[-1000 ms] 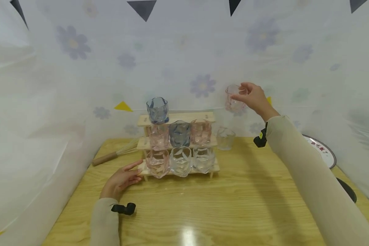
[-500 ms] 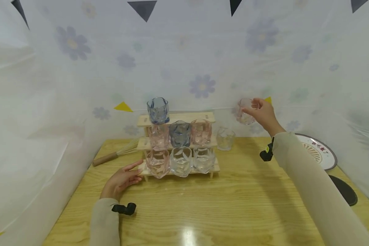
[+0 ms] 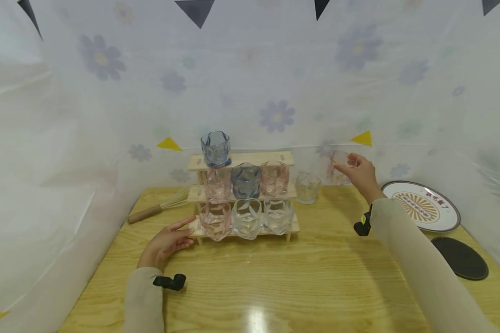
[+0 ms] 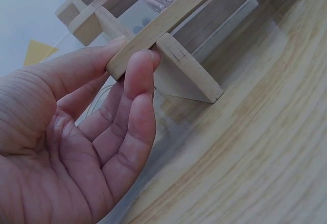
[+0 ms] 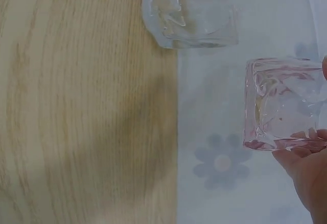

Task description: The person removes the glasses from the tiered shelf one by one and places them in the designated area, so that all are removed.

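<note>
My left hand [image 3: 166, 243] pinches the left end of the lowest board of a three-tier wooden rack [image 3: 260, 158]; the left wrist view shows thumb and fingers around the board's end [image 4: 148, 38]. Out past the rack's right side, my right hand [image 3: 361, 176] holds a pink glass [image 5: 283, 109] by its rim, off the table near the back edge. A blue glass [image 3: 215, 150] stands at the left of the top tier. The middle tier bears a grey-blue glass [image 3: 246, 181] between two pink ones; on the bottom are one pink glass [image 3: 215, 221] and two clear ones.
A clear glass [image 3: 308, 188] stands on the table [image 3: 250, 277] just right of the rack. To the left lies a whisk [image 3: 146, 214]. A round patterned plate [image 3: 446, 217] and a black oval mat [image 3: 462, 259] are at the right. A flowered sheet [image 3: 229, 69] hangs behind.
My right hand has carried the pink glass rightward and down, from above the rack's height to near the table's back edge. The left hand keeps its place on the rack.
</note>
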### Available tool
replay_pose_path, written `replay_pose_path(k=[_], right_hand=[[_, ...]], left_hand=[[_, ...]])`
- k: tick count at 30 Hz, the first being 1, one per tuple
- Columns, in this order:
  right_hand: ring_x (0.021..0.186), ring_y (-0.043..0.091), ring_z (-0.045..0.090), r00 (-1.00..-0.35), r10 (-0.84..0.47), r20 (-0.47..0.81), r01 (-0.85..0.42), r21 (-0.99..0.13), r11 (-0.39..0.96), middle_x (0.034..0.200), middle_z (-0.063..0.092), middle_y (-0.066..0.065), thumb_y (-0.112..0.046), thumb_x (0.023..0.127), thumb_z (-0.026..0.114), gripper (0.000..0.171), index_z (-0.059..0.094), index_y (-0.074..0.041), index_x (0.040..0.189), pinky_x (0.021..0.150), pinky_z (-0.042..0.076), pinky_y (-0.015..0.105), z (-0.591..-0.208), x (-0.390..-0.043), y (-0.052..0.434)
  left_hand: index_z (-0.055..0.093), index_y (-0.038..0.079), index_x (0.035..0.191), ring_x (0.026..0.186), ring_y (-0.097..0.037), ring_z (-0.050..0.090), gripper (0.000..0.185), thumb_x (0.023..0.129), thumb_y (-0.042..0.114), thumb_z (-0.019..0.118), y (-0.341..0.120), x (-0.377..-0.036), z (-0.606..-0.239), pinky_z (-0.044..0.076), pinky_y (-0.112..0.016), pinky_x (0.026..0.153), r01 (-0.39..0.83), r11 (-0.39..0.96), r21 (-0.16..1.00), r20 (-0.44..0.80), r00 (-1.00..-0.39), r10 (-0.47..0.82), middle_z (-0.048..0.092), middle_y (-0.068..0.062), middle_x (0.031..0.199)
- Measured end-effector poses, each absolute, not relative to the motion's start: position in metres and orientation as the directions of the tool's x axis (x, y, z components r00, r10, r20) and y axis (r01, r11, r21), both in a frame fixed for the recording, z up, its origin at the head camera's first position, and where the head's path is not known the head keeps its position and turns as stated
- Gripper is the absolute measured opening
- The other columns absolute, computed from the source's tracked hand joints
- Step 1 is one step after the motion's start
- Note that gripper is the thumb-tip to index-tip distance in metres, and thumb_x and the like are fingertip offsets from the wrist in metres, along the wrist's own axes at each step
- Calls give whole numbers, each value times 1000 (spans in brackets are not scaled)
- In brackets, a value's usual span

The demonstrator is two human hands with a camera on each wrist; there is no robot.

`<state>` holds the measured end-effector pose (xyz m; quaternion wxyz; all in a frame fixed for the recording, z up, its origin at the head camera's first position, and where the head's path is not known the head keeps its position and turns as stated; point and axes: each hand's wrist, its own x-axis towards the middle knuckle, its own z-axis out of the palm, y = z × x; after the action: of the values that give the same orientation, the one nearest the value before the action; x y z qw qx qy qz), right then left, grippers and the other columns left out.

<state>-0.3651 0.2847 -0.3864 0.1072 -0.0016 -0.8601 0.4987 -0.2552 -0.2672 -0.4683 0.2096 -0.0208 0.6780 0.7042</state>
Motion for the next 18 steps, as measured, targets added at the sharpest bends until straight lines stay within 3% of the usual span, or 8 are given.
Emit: replay_pose_path(k=[7, 18], right_hand=[[131, 39, 33, -981, 133, 144, -63, -874, 482, 144, 36, 23, -51, 82, 69, 93, 27, -1, 148, 103, 32, 57, -414, -365, 286], [130, 40, 37, -961, 221, 167, -59, -902, 428, 145, 36, 24, -46, 83, 70, 89, 30, 2, 146, 104, 34, 53, -450, -367, 274]], left_hand=[[35, 15, 148, 73, -10, 65, 61, 93, 15, 62, -267, -254, -468, 55, -27, 73, -328, 6, 945, -319, -913, 254, 63, -2, 93], [34, 15, 148, 72, -10, 65, 62, 93, 16, 62, -267, -257, -470, 55, -26, 73, -324, 14, 946, -317, -913, 257, 62, -3, 93]])
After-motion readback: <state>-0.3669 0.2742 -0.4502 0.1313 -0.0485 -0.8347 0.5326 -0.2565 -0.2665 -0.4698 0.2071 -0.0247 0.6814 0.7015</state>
